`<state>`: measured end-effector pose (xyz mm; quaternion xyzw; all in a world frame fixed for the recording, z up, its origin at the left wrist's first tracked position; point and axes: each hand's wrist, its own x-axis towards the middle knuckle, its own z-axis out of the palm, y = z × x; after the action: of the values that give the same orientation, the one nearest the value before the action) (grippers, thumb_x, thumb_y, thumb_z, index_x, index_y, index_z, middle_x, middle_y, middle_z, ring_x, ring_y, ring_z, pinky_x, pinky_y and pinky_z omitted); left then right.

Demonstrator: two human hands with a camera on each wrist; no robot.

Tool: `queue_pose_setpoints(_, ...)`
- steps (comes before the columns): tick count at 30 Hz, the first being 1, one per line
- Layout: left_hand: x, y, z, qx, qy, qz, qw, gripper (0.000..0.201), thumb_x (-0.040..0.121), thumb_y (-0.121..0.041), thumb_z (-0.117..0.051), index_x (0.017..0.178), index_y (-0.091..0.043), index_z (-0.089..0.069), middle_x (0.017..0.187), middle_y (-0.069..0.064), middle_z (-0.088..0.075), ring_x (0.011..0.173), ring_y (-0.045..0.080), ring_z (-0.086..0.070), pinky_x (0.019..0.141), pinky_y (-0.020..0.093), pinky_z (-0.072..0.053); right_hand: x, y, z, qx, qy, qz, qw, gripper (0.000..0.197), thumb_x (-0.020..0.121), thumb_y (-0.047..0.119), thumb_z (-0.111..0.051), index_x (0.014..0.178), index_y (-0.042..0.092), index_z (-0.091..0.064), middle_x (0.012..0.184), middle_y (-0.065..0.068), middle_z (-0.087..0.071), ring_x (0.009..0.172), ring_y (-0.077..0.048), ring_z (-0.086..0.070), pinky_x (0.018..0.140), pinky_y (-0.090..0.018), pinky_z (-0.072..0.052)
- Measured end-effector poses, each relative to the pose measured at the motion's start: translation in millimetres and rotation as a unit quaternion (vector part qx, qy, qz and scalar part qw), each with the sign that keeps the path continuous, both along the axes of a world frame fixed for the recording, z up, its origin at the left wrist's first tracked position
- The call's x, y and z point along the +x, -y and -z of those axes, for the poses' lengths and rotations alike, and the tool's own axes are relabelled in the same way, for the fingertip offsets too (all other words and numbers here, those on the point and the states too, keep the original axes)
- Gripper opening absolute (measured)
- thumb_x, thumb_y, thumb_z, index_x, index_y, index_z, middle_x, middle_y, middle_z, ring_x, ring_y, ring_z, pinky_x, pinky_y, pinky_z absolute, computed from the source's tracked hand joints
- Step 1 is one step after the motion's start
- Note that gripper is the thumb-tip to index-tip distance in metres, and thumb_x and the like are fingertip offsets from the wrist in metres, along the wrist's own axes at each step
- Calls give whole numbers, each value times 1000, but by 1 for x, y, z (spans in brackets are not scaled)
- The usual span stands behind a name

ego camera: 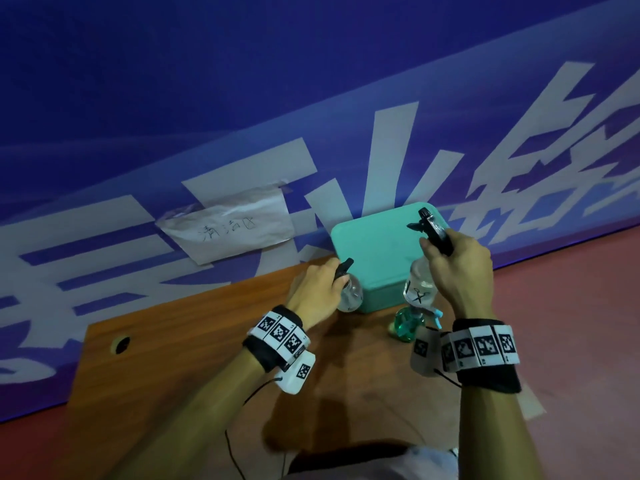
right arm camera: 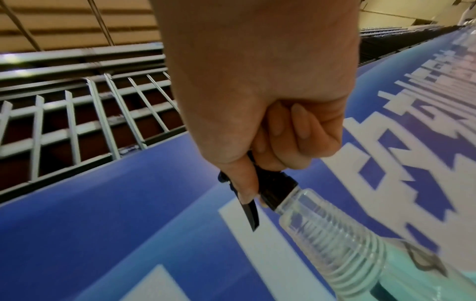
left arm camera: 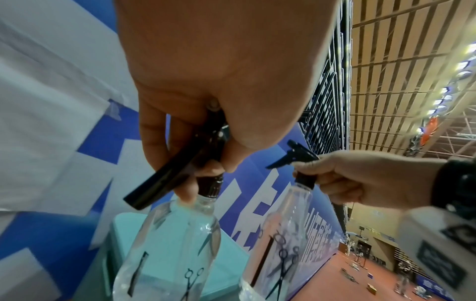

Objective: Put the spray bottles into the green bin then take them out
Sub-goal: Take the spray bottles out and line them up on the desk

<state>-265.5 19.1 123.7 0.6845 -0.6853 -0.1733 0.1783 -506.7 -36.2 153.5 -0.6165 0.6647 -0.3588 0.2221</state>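
**Clear bottles, one per hand, hang at the green bin**

Clear plastic shows in both grips. The left hand (ego camera: pixel 317 289) has its fingers curled round the black trigger head of a clear spray bottle (ego camera: pixel 349 294), which hangs at the near left corner of the green bin (ego camera: pixel 374 251). The right hand (ego camera: pixel 457 268) is closed in the same way on the head and neck of a second clear bottle (ego camera: pixel 417 285), held higher and tilted over the bin's near right edge. The left wrist view shows both bottles hanging side by side, scissors printed on their walls, with the bin's pale green behind and below them. A third, teal spray bottle (ego camera: pixel 408 323) stands on the wooden table (ego camera: pixel 214 317), just in front of the bin and below the right hand, untouched.

Whether this is the putting-in or the taking-out cannot be read from the pictures alone; with the teal bottle on the table outside the bin and both clear ones raised at the rim, either fits. The bin's inside is not plainly seen.

If loading, the next move calls for carrying each bottle over the rim and lowering it before the fingers loosen. If unloading, each needs a bare patch of table, clear of the teal bottle.
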Motion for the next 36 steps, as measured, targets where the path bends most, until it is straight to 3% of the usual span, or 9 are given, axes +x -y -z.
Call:
queue_pose_setpoints(2,16,-7,0,1,0,-2,1000,13,99,-36,-50,100,-24,-53,83,-4,-62,71,18,-60,54,27,-40,22,0,-9,-11,4,-27,1000,25,87,44,-64,80,20,-62,64,2,-61,67,-26,-59,63,-41,-52)
queue_pose_setpoints(5,54,-17,6,6,14,-27,1000,16,98,-38,-50,103,-23,-54,89,1,-68,77,23,-64,60,35,-50,66,6,-14,-22,1,-60,998,27,86,46,-63,83,19,-63,63,1,-61,69,-29,-60,63,-40,-50)
queue_pose_setpoints(9,100,-26,18,22,30,-72,997,13,99,-37,-50,97,-24,-50,85,1,-67,75,23,-65,56,31,-42,123,15,-3,-10,22,-121,992,27,87,48,-63,93,22,-67,73,0,-68,77,-28,-64,68,-42,-53)
queue_pose_setpoints(14,162,-26,44,56,27,-139,988,13,98,-36,-50,98,-22,-52,86,3,-67,75,26,-64,57,34,-46,191,28,30,32,57,-202,977,21,92,40,-65,103,22,-71,81,-2,-71,81,-24,-64,67,-32,-46)
queue_pose_setpoints(19,218,-23,76,94,13,-182,979,9,97,-24,-54,105,-22,-57,84,-1,-66,77,26,-67,57,30,-45,252,38,76,73,73,-288,952,12,94,34,-64,90,24,-68,77,4,-69,77,-13,-66,67,-28,-46)
queue_pose_setpoints(23,258,-13,105,124,29,-200,971,9,96,-26,-55,103,-27,-61,88,4,-68,81,30,-67,61,30,-44,290,45,114,135,57,-314,938,8,94,27,-65,91,21,-70,79,2,-70,81,-16,-66,68,-27,-46)
queue_pose_setpoints(28,288,6,129,144,27,-211,966,15,92,-25,-59,102,-33,-65,88,0,-70,84,27,-68,72,35,-55,333,53,144,177,35,-325,928,10,95,23,-63,99,18,-71,83,2,-70,84,-17,-64,71,-24,-40)
queue_pose_setpoints(33,310,32,150,145,33,-218,965,18,91,-28,-64,108,-33,-67,93,-1,-73,86,24,-68,71,31,-53,369,63,162,210,28,-323,922,13,97,24,-61,89,16,-67,77,3,-69,73,-13,-63,59,-13,-43)
queue_pose_setpoints(36,318,47,156,152,39,-206,966,20,90,-29,-66,109,-33,-67,93,1,-74,89,27,-69,76,34,-55,383,67,161,212,35,-343,914,18,99,17,-57,89,3,-62,71,1,-63,62,-11,-56,52,-6,-40)
